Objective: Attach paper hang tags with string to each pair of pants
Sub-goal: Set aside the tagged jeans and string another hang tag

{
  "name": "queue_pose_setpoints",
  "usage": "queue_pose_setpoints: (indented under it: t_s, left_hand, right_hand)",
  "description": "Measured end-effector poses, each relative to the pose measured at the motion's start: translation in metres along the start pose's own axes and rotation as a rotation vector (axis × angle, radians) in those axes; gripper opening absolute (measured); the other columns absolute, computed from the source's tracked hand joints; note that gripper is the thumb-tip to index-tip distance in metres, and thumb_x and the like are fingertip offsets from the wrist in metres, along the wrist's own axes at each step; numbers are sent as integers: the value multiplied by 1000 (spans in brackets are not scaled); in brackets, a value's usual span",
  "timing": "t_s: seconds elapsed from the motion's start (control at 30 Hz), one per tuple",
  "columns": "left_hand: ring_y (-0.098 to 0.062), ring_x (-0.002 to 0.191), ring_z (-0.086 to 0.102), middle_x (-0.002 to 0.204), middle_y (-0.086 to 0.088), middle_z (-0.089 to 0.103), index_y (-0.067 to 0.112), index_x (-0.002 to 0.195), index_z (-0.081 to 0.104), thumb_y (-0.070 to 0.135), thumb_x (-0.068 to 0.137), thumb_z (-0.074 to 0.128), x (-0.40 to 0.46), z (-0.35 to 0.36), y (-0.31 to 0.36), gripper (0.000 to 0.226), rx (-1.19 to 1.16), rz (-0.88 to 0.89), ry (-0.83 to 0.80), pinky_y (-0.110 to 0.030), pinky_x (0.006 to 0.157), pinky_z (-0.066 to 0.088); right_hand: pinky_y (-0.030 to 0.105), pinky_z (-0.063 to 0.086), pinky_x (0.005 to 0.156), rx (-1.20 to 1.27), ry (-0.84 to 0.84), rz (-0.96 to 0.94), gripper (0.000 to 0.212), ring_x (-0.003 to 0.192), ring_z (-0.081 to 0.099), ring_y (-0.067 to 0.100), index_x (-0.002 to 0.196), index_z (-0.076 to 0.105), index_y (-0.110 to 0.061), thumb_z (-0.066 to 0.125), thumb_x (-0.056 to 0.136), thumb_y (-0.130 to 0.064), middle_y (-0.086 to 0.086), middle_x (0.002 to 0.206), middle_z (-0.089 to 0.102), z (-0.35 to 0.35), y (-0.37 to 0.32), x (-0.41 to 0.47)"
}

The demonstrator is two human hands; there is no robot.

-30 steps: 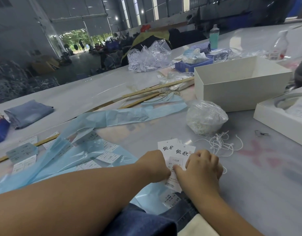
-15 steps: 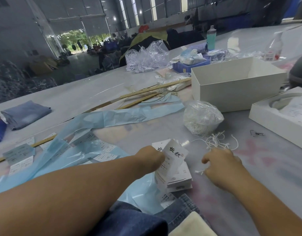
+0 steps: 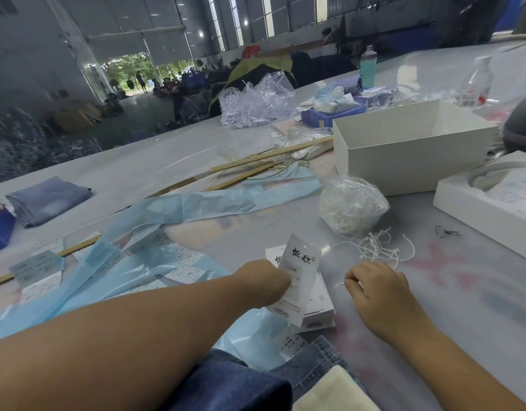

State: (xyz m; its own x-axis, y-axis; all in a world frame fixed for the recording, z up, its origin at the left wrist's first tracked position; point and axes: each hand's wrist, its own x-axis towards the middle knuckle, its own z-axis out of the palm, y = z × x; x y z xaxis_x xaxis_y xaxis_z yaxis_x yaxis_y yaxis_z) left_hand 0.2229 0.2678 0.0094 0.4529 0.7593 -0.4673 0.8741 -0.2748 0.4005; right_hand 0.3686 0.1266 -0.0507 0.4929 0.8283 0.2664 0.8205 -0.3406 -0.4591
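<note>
**Head view: tag lifted in the left hand, string pinched in the right**

Head camera looks down on a pale counter [image 3: 155, 167]; the left hand [image 3: 263, 281] has its fingers curled round a white paper hang tag [image 3: 299, 280], gripping it near the middle so that it stands tilted above the surface, printed side facing the camera; under and just behind it lies a small stack of more tags [image 3: 319, 304], flat on the counter. The right hand [image 3: 377, 287] rests to the right of the tag, apart from it, with fingers curled and its grip pinching a thin white string [image 3: 340, 283] whose end shows at the fingertips; a loose tangle of strings [image 3: 377, 246] lies just beyond the hand, and beyond that a clear bag of strings [image 3: 352, 207]. Dark denim pants [image 3: 235, 381] lie at the near edge, below both arms; a second folded pair of jeans [image 3: 46, 200] sits well apart at far left. Crumpled light blue plastic [image 3: 172, 209] spreads across the left side, with small labels under it; wooden rulers [image 3: 270, 157] lie behind; an open white box [image 3: 404, 161] stands at upper right.
</note>
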Motion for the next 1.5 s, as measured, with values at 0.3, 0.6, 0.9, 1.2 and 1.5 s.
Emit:
queue_pose_setpoints:
  t_s: [0.3, 0.6, 0.9, 1.2, 1.5]
  left_hand:
    - [-16, 57, 60, 84, -6, 69, 6, 98, 59, 13, 93, 45, -11, -10, 10, 16, 6, 46, -49, -17, 41, 40]
    - [-15, 52, 44, 69, -8, 56, 13, 81, 54, 9, 89, 40, -54, -36, 39, 17, -168, 208, -69, -22, 46, 35]
    - [-23, 68, 65, 80, -12, 70, 14, 85, 55, 3, 83, 56, -120, -95, 36, 10, -523, 351, 81, -33, 65, 56]
    - [-20, 67, 69, 76, -5, 70, 15, 95, 64, 8, 95, 56, -253, -141, -34, 10, -680, 580, 367, -39, 60, 58]
    - [-23, 67, 74, 76, -6, 75, 40, 138, 29, 7, 88, 68, -380, -152, -150, 71, -924, 592, 938, -39, 52, 58]
  right_hand:
    - [31, 37, 62, 346, 167, -43, 25, 66, 50, 10, 71, 53, -15, 55, 95, -10, -10, 65, 52, -13, -21, 1]
    - [28, 26, 44, 1152, -74, 249, 27, 43, 31, 11, 80, 47, -5, 41, 104, -14, -1, 52, 39, -35, -50, 6]
    - [22, 41, 46, 1194, -139, -52, 29, 47, 45, 10, 79, 57, -10, 43, 103, -15, 3, 55, 53, -90, -117, 0]
    - [24, 38, 39, 1124, -274, -353, 28, 41, 42, 13, 77, 58, -6, 43, 100, -6, 1, 47, 49, -151, -245, -32]
    - [24, 36, 38, 733, -533, -652, 28, 37, 44, 9, 75, 56, -7, 48, 101, -13, -3, 43, 53, -191, -406, -88]
